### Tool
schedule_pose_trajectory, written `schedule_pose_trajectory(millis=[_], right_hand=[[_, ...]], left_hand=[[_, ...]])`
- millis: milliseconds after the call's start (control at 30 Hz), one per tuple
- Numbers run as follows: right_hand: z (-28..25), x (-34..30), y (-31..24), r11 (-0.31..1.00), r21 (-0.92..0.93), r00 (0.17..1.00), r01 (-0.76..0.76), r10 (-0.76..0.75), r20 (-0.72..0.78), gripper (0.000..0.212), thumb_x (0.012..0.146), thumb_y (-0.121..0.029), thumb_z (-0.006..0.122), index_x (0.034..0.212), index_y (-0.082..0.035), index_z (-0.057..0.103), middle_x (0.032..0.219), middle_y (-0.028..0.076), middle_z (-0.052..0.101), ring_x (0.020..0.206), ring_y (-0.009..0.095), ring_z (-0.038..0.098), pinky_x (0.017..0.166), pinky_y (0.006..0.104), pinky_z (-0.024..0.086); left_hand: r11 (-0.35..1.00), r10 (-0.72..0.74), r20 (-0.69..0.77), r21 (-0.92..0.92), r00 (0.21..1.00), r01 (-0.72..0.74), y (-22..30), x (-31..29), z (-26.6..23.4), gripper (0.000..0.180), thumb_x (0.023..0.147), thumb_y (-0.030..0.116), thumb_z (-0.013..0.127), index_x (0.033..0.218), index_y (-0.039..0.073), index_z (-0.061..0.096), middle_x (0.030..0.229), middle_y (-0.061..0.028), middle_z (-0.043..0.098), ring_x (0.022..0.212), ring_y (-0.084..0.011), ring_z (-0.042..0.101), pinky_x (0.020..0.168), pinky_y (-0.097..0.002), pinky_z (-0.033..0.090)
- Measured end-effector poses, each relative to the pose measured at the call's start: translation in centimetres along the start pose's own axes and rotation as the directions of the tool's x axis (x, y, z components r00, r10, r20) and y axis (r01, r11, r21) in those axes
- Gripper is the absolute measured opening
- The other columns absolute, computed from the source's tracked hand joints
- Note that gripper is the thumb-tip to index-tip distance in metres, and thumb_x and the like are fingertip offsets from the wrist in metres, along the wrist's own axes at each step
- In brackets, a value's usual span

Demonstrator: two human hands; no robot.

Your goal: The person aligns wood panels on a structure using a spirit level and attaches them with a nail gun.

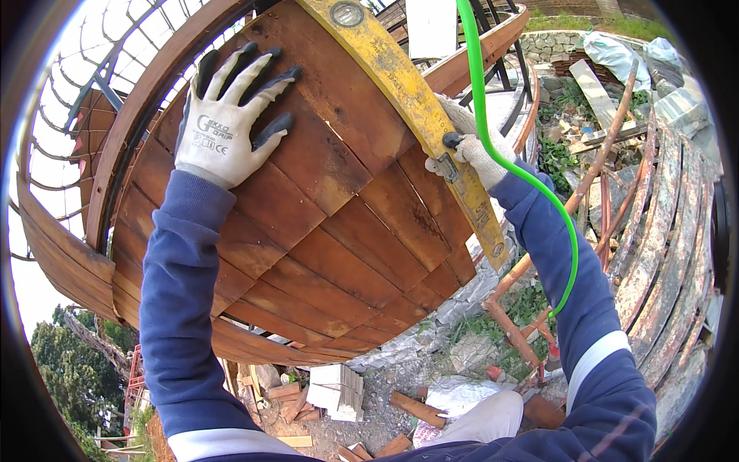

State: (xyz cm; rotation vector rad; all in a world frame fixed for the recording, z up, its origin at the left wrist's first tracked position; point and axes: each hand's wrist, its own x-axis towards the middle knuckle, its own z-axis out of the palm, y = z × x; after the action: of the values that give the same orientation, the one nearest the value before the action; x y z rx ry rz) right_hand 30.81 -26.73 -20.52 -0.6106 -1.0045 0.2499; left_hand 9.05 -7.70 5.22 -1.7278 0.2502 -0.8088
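Observation:
My left hand, in a white glove with dark fingertips, lies flat with fingers spread on a curved surface of overlapping reddish-brown wooden shingles. A long yellow spirit level, scuffed and dirty, slants across the right part of this surface. At its right edge my gloved right hand is closed on it, the thumb on its near face and the other fingers partly hidden behind. A small metal clasp-like piece sits by the thumb. The bright green hose or cord passes in front of my right wrist.
A curved wooden rim and bent metal bars stand at the left. Down below lie stacked pale tiles, wood offcuts and rubble. Rusty poles and a slatted, weathered curved structure are on the right.

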Motion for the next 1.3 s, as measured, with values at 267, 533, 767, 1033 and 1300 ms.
schedule_pose_trajectory(millis=[267, 533, 767, 1033, 1300], right_hand=[[0.3, 0.4, 0.7, 0.996, -0.028, 0.996, 0.084, -0.085, -0.032, 0.068, 0.094, -0.005, 0.059, 0.158, -0.013, 0.037, 0.15, 0.006, 0.05, 0.119, 0.019, 0.06, 0.09, 0.0386, 0.062], [-1.0, 1.2, 2.5, 0.977, -0.214, 0.995, 0.008, -0.03, -0.099, 0.073, 0.092, 0.013, 0.041, 0.159, -0.015, 0.037, 0.158, 0.0, 0.042, 0.132, 0.008, 0.048, 0.097, 0.0234, 0.049], [1.4, 0.0, 1.3, 0.979, -0.203, 0.969, 0.016, -0.065, -0.237, 0.049, 0.088, 0.003, 0.054, 0.135, -0.009, 0.049, 0.123, 0.006, 0.057, 0.103, 0.014, 0.058, 0.084, 0.0317, 0.054], [-0.2, 0.7, 2.0, 0.981, -0.19, 0.991, 0.04, -0.063, -0.118, 0.063, 0.089, 0.009, 0.046, 0.148, -0.012, 0.043, 0.141, 0.001, 0.05, 0.119, 0.009, 0.051, 0.093, 0.027, 0.048], [-1.1, 0.7, 2.9, 0.985, -0.165, 0.995, 0.046, -0.059, -0.076, 0.077, 0.09, 0.015, 0.037, 0.16, -0.016, 0.037, 0.158, -0.003, 0.043, 0.134, 0.005, 0.044, 0.102, 0.0224, 0.043]], left_hand=[[0.998, 0.016, -0.026, -0.058, 1.0, -0.017, -0.1, 0.0, 0.1, 0.059, 0.088, 0.039, 0.072, 0.144, 0.03, 0.057, 0.157, -0.0033, 0.044, 0.149, -0.0289, 0.034, 0.126, -0.0543, 0.018], [0.999, 0.019, -0.045, -0.032, 0.999, -0.021, -0.1, 0.0, 0.3, 0.059, 0.09, 0.041, 0.07, 0.146, 0.032, 0.055, 0.157, -0.0016, 0.046, 0.149, -0.0267, 0.035, 0.126, -0.0537, 0.018], [0.996, 0.011, -0.026, -0.094, 1.0, -0.013, -0.1, -0.1, 0.2, 0.061, 0.082, 0.032, 0.077, 0.141, 0.025, 0.061, 0.158, -0.0058, 0.044, 0.149, -0.0338, 0.033, 0.125, -0.0552, 0.019], [0.994, 0.03, -0.053, -0.101, 0.998, -0.035, 0.0, 0.1, 0.1, 0.062, 0.082, 0.032, 0.077, 0.141, 0.024, 0.06, 0.158, -0.0066, 0.043, 0.149, -0.0338, 0.033, 0.126, -0.0551, 0.018], [0.995, 0.024, -0.037, -0.093, 0.999, -0.028, 0.0, 0.1, 0.0, 0.062, 0.082, 0.03, 0.077, 0.142, 0.025, 0.06, 0.157, -0.0072, 0.045, 0.149, -0.0331, 0.034, 0.126, -0.0546, 0.019]])
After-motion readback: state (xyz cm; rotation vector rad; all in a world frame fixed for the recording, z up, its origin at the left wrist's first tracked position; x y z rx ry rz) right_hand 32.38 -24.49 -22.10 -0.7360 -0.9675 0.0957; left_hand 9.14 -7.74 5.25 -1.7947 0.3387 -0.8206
